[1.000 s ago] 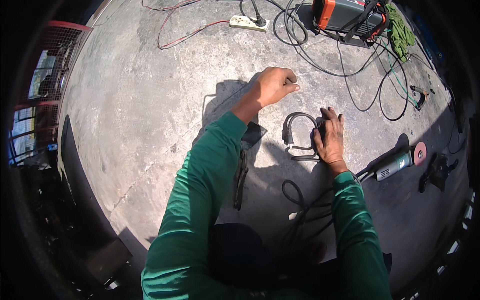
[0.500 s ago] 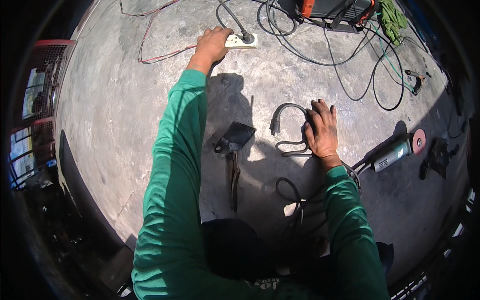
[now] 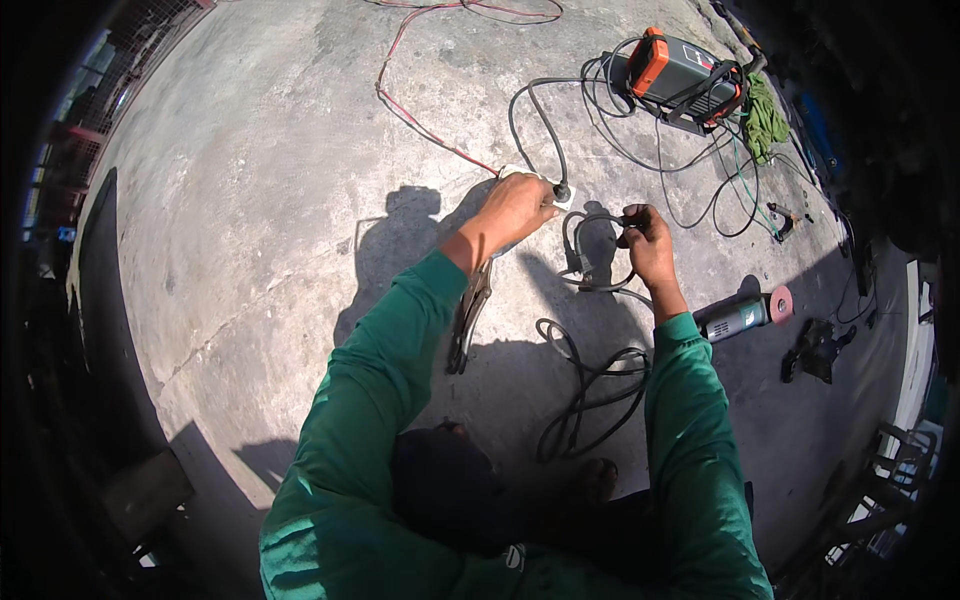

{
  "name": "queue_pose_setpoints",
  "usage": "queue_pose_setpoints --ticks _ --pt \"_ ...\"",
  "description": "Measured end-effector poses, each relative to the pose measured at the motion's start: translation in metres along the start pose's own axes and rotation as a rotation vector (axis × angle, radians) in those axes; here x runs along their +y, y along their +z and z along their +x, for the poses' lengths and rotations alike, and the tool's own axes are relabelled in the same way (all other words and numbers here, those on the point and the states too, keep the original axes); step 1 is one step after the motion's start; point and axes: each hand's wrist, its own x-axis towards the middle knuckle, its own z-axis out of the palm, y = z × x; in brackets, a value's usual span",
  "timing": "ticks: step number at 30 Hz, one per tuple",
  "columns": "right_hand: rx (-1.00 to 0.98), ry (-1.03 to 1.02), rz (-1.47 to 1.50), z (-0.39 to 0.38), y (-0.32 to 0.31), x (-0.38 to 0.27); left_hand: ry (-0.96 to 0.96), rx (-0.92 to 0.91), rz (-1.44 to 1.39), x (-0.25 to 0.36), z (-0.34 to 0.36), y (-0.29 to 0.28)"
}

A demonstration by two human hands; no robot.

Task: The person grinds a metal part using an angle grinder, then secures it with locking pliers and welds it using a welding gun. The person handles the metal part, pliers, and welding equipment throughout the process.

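My left hand (image 3: 512, 210) has its fingers closed over a white power strip (image 3: 564, 203), covering most of it. A thick black cord is plugged into the strip's exposed right end. In my right hand (image 3: 652, 248) a black power cord (image 3: 603, 217) is pinched between thumb and fingers, its loop hanging toward the strip. More of that cord (image 3: 590, 390) lies in loose coils on the concrete. Locking pliers (image 3: 468, 318) rest beneath my left wrist, their jaw end partly hidden. Right of my right forearm lies a grey-green angle grinder (image 3: 735, 320) with a pink disc.
An orange and black welding machine (image 3: 690, 82) stands at the far right with cables around it and a green cloth (image 3: 765, 120) beside it. A red wire (image 3: 430, 133) runs to the strip. A dark metal piece (image 3: 815, 350) lies past the grinder.
My left hand has drawn the power strip nearer and to the right. My right hand, spread over the cord before, now pinches and lifts it.
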Motion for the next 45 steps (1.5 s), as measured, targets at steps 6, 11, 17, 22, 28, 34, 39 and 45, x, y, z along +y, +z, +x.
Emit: queue_pose_setpoints --ticks 6,11,17,22,28,34,39,45 --pt "-0.045 -0.18 0.272 -0.019 0.02 -0.07 -0.169 -0.21 -0.73 0.008 -0.004 0.039" --pt "-0.281 0.332 0.169 -0.04 0.0 -0.096 0.147 0.297 -0.204 -0.007 -0.002 0.01" --pt "-0.23 0.248 0.308 -0.046 0.037 -0.083 0.009 0.435 -0.155 -0.022 0.01 0.006" --pt "-0.14 0.173 0.27 -0.043 0.048 -0.085 0.0 0.5 -0.127 -0.041 0.018 0.013" --pt "-0.096 0.162 0.305 -0.037 0.05 -0.078 0.016 0.54 -0.04 -0.041 0.029 0.019" --pt "-0.087 0.152 0.344 -0.031 0.049 -0.074 -0.078 0.564 -0.103 -0.042 0.034 0.024" --pt "-0.02 0.098 0.187 -0.025 0.051 -0.069 -0.142 0.422 -0.271 -0.049 0.036 0.031" --pt "-0.012 0.055 0.065 -0.018 0.051 -0.061 -0.171 0.23 -0.186 -0.071 0.037 0.024"
